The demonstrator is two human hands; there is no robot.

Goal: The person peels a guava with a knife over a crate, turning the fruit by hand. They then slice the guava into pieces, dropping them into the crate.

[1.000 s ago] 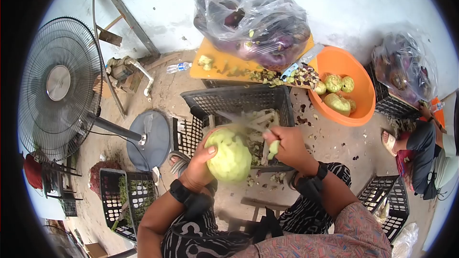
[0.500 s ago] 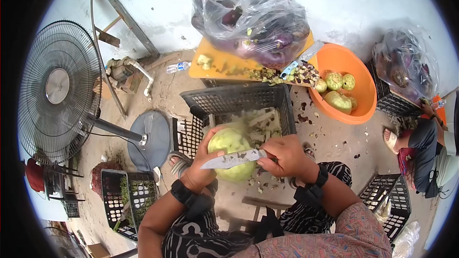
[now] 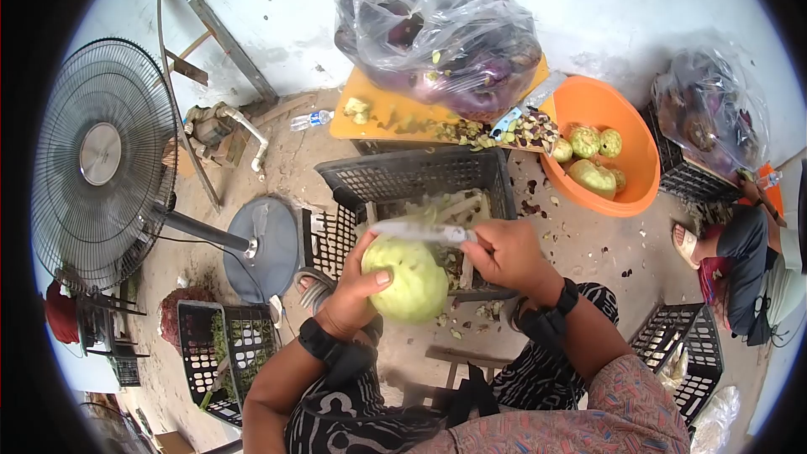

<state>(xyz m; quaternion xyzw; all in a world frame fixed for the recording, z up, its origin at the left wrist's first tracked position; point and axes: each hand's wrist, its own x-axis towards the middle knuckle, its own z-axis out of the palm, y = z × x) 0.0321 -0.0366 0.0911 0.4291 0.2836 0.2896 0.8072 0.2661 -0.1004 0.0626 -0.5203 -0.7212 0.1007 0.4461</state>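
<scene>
A large, round, pale-green peeled vegetable, which looks like a round eggplant (image 3: 405, 282), is in my left hand (image 3: 357, 286), thumb across its front and fingers around its far left side. My right hand (image 3: 508, 261) is closed around the handle of a knife (image 3: 420, 232). The blade is blurred by motion and lies across the far top edge of the eggplant, pointing left. Below them stands a black plastic crate (image 3: 382, 170) holding pale strips and scraps.
A yellow board (image 3: 357, 124) bears a clear bag of purple vegetables (image 3: 441, 42), a second knife (image 3: 528, 106) and peelings. Beside it an orange basin (image 3: 622, 118) contains several peeled vegetables. A fan (image 3: 102, 155) stands left, crates (image 3: 202, 345) lower left, and a seated person (image 3: 748, 261) at right.
The knife has moved from across the front of the eggplant up to its far edge. My right hand has shifted slightly away from me, and the eggplant has tilted a little.
</scene>
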